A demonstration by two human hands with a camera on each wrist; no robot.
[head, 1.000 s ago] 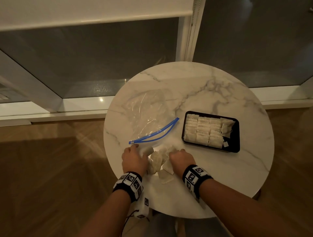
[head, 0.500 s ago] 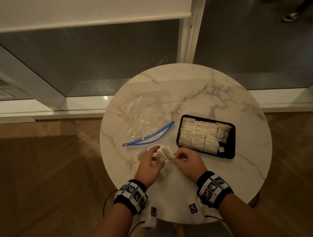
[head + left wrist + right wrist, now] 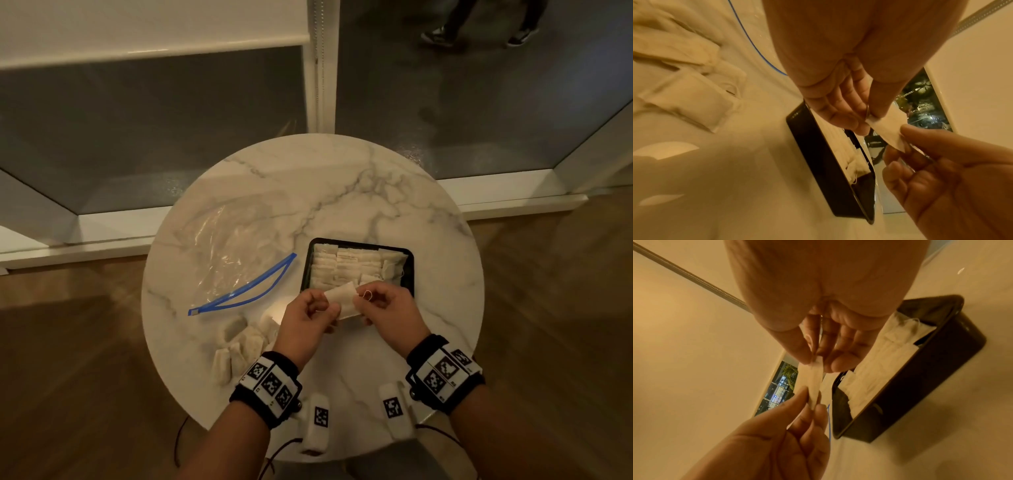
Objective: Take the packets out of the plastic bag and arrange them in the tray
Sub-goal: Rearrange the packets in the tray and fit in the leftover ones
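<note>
Both hands hold one white packet [image 3: 342, 298] in the air just in front of the black tray [image 3: 409, 270]. My left hand [image 3: 317, 310] pinches its left end, and my right hand [image 3: 368, 301] pinches its right end, where a thin string loops. The same packet [image 3: 887, 129] [image 3: 813, 382] shows edge-on between thumb and fingers in both wrist views. The tray [image 3: 818, 155] [image 3: 931, 378] is nearly full of rows of white packets. A clear plastic bag [image 3: 233, 260] with a blue zip strip lies flat and open to the left. Several loose packets [image 3: 239, 342] [image 3: 688, 97] lie near the table's front left.
The round marble table [image 3: 376, 192] stands against a low white sill and dark windows. Wood floor surrounds it. Two small white tagged devices [image 3: 320, 416] hang at the table's near edge below my wrists. A person's legs show at the far top right.
Both hands rose from the pile of loose packets and moved right toward the tray, now holding a single packet stretched between them. The camera view shifted closer.
</note>
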